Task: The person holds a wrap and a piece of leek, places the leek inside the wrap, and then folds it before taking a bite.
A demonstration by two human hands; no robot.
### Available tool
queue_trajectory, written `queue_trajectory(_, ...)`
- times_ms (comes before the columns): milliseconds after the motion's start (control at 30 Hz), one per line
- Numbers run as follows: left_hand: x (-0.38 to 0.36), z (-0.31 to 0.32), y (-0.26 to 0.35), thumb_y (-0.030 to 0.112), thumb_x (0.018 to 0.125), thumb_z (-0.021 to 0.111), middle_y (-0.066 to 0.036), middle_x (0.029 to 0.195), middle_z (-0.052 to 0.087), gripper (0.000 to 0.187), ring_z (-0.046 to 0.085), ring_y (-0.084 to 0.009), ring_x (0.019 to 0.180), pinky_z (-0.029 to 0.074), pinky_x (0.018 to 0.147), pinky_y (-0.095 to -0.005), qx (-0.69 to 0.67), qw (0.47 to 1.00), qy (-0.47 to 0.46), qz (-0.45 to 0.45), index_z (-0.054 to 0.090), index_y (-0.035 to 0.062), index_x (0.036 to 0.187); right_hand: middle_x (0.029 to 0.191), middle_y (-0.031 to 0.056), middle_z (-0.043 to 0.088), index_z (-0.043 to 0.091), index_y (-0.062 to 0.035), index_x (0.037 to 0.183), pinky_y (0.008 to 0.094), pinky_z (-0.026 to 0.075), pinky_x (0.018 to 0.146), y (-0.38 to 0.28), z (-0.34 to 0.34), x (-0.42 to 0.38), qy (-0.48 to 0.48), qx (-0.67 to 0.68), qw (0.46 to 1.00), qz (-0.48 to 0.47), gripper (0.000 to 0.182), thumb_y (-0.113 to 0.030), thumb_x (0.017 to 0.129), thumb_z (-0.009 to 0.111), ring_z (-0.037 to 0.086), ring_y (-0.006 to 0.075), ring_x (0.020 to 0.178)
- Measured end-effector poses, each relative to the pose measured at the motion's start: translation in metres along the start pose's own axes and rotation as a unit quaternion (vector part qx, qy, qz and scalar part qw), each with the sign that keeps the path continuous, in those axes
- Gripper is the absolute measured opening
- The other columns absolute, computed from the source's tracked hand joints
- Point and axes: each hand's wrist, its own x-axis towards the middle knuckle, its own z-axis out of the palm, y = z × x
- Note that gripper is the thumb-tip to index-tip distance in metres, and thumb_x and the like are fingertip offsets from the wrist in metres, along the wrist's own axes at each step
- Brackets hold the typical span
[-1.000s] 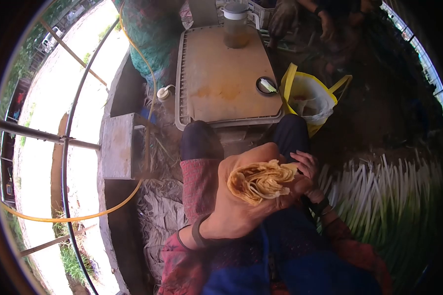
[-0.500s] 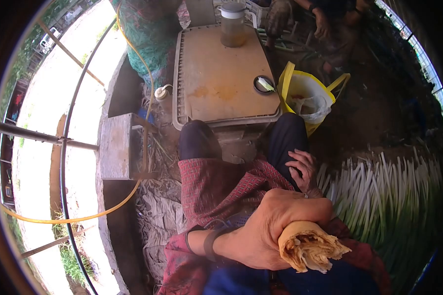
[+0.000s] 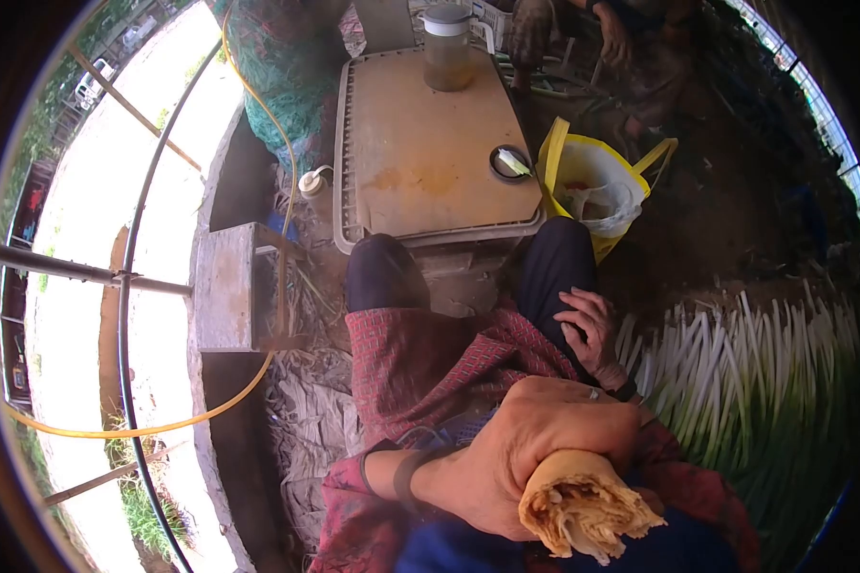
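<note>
My left hand (image 3: 535,435) is closed around a rolled flatbread wrap (image 3: 578,501), close to my chest at the bottom of the view. The wrap's bitten, ragged end with layered filling faces up towards me. A dark band circles that wrist. Beyond it, my right hand (image 3: 591,329) rests on my right thigh with loosely bent fingers a little apart, holding nothing. A red patterned cloth (image 3: 430,363) covers my lap.
Before my knees stands a low brown table (image 3: 430,143) bearing a lidded jug (image 3: 447,57) and a small black dish (image 3: 508,164). Beside it sits a yellow bag (image 3: 597,191). Spring onions (image 3: 755,372) lie at right. Another person's hand (image 3: 616,43) shows at the back.
My left hand has brought the wrap slightly lower and to the left, closer to me. My right hand stays on the thigh.
</note>
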Motion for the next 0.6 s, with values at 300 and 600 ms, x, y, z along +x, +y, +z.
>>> queue_trajectory(300,0.001,-0.001,0.000,0.032,0.077,0.083,-0.008,0.068,0.052,0.038,0.054,-0.0290,0.058,0.040,0.053,-0.0355,-0.001,1.000,0.000,0.004,0.057,0.0043,0.082,0.124,0.0026,0.064,0.069,-0.0113,0.097,0.0418,0.040,0.105,0.000,0.000,0.000,-0.002,-0.002,1.000,-0.002,0.013,-0.011,0.084,0.065,0.055,0.0249,0.121)
queue_trajectory(600,0.005,0.000,0.002,0.032,0.077,0.083,-0.006,0.064,0.050,0.039,0.052,-0.0280,0.056,0.038,0.052,-0.0361,-0.030,1.000,0.000,-0.001,0.054,0.0057,0.075,0.123,0.0028,0.064,0.069,-0.0111,0.097,0.0419,0.040,0.105,0.000,0.000,0.000,0.000,-0.007,1.000,-0.001,0.013,-0.011,0.084,0.065,0.055,0.0251,0.121)
